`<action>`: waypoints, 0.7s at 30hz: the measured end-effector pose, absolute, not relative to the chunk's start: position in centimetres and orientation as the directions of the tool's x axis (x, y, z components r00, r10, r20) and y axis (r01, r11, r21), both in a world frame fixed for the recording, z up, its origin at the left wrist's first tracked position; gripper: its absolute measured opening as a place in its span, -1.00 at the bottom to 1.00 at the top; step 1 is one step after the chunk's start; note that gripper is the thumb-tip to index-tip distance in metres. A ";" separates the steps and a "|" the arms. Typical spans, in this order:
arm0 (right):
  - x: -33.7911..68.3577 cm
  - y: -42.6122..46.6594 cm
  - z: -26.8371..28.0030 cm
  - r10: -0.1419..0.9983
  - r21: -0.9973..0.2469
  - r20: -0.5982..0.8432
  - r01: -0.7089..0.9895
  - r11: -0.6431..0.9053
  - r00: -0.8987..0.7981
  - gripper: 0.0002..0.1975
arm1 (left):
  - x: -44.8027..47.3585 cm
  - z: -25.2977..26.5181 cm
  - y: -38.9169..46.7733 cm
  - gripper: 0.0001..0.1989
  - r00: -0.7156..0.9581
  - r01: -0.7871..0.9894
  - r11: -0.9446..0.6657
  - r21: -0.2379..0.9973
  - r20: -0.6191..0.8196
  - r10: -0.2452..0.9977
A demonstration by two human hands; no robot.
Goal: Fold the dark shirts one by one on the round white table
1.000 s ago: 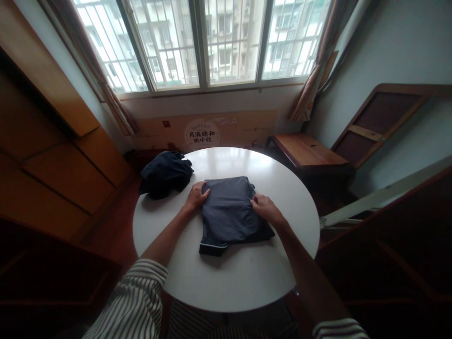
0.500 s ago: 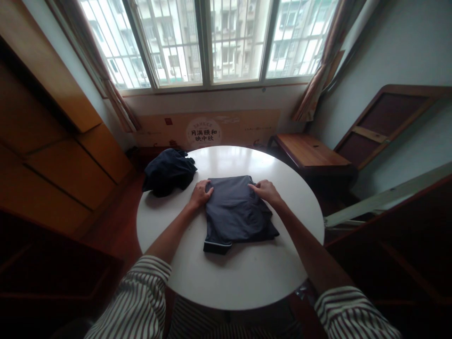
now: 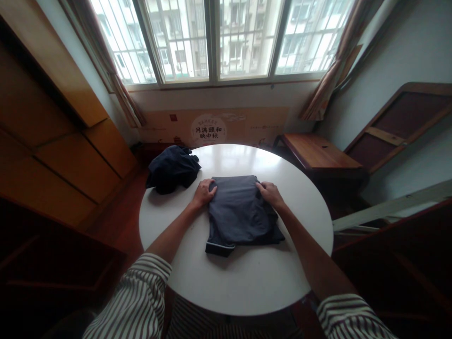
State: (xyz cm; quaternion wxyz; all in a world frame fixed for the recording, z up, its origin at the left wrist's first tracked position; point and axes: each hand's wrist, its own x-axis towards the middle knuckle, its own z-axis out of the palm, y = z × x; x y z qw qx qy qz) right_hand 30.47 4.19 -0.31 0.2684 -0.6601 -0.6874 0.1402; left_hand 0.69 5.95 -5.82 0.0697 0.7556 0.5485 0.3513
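Note:
A folded grey shirt (image 3: 236,212) lies on a round white table (image 3: 233,282). Its dark band with a white line, which looks like a collar or cuff, sticks out at the near left. My left hand (image 3: 204,192) grips the shirt's far left edge, thumb on top and fingers curled at the side. At the far right corner, my right hand (image 3: 270,193) pinches the cloth between thumb and fingers. The fingertips under the fabric are hidden. A crumpled dark navy garment (image 3: 173,169) rests at the table's far left, apart from both hands.
Beyond the table, a printed cardboard panel (image 3: 247,123) stands under the barred window (image 3: 243,42). To the right are a low wooden stool (image 3: 321,150) and a leaning framed board (image 3: 399,122). Wooden cabinets (image 3: 70,160) line the left side.
The camera view has shifted slightly, so everything sits a little farther right. My right thumb is nearer the shirt's right edge; both hands still hold the shirt.

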 end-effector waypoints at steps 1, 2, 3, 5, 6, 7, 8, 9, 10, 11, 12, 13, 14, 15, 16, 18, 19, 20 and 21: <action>30.6 4.2 -0.4 0.983 -0.549 0.185 0.832 0.086 0.020 -0.64 | 0.7 -5.8 6.0 -0.72 0.152 0.779 -0.388 0.492 0.452 0.879; 30.7 4.2 -0.5 0.982 -0.553 0.187 0.829 0.083 0.026 -0.63 | 0.7 -5.8 5.9 -0.72 0.152 0.779 -0.386 0.494 0.449 0.880; 30.8 4.1 -0.5 0.982 -0.561 0.187 0.824 0.084 0.028 -0.61 | 0.7 -5.8 5.9 -0.72 0.149 0.778 -0.383 0.498 0.446 0.882; 31.0 3.9 -0.3 0.987 -0.586 0.158 0.804 0.101 -0.008 -0.55 | 0.7 -5.7 5.9 -0.73 0.141 0.775 -0.376 0.508 0.441 0.886; 31.2 3.7 -0.2 0.991 -0.601 0.129 0.791 0.116 -0.047 -0.52 | 0.7 -5.6 5.8 -0.73 0.139 0.773 -0.374 0.512 0.439 0.888; 31.4 3.6 0.0 0.991 -0.616 0.089 0.777 0.131 -0.097 -0.49 | 0.7 -5.6 5.8 -0.73 0.137 0.771 -0.373 0.516 0.437 0.889; 31.7 3.5 0.2 0.988 -0.627 0.040 0.766 0.143 -0.152 -0.46 | 0.7 -5.5 5.8 -0.73 0.136 0.770 -0.372 0.519 0.436 0.889; 31.9 3.3 0.4 0.978 -0.634 -0.015 0.759 0.151 -0.207 -0.43 | 0.7 -5.5 5.7 -0.74 0.135 0.769 -0.372 0.520 0.436 0.890; 32.1 3.2 0.6 0.963 -0.640 -0.071 0.752 0.156 -0.260 -0.41 | 0.7 -5.4 5.7 -0.74 0.136 0.769 -0.372 0.520 0.436 0.890; 32.3 3.1 0.8 0.943 -0.648 -0.123 0.745 0.160 -0.309 -0.39 | 0.7 -5.4 5.7 -0.74 0.137 0.770 -0.372 0.519 0.435 0.890; 32.5 3.1 1.0 0.921 -0.658 -0.167 0.735 0.163 -0.353 -0.37 | 0.7 -5.4 5.7 -0.74 0.138 0.771 -0.372 0.517 0.435 0.890; 32.7 3.0 1.1 0.898 -0.669 -0.198 0.723 0.170 -0.394 -0.36 | 0.7 -5.4 5.7 -0.74 0.138 0.773 -0.372 0.514 0.435 0.890; 32.9 2.9 1.2 0.879 -0.679 -0.218 0.713 0.175 -0.424 -0.36 | 0.7 -5.4 5.8 -0.74 0.136 0.776 -0.370 0.512 0.436 0.889; 33.0 2.9 1.3 0.866 -0.686 -0.230 0.705 0.179 -0.444 -0.35 | 0.7 -5.5 5.8 -0.74 0.134 0.778 -0.367 0.509 0.437 0.890; 33.2 2.8 1.5 0.856 -0.689 -0.240 0.702 0.182 -0.457 -0.35 | 0.6 -5.5 5.8 -0.74 0.132 0.780 -0.365 0.508 0.437 0.890; 33.4 2.8 1.6 0.841 -0.685 -0.260 0.704 0.186 -0.475 -0.36 | 0.6 -5.6 5.9 -0.74 0.130 0.780 -0.364 0.509 0.437 0.890; 33.5 2.8 1.7 0.835 -0.682 -0.266 0.706 0.190 -0.482 -0.37 | 0.6 -5.6 5.9 -0.74 0.132 0.779 -0.365 0.509 0.437 0.890; 33.5 2.8 1.7 0.833 -0.680 -0.265 0.706 0.195 -0.485 -0.38 | 0.6 -5.6 5.9 -0.74 0.134 0.778 -0.367 0.509 0.436 0.890; 33.5 2.9 1.6 0.839 -0.679 -0.253 0.706 0.201 -0.482 -0.39 | 0.6 -5.6 5.9 -0.74 0.135 0.778 -0.368 0.509 0.437 0.889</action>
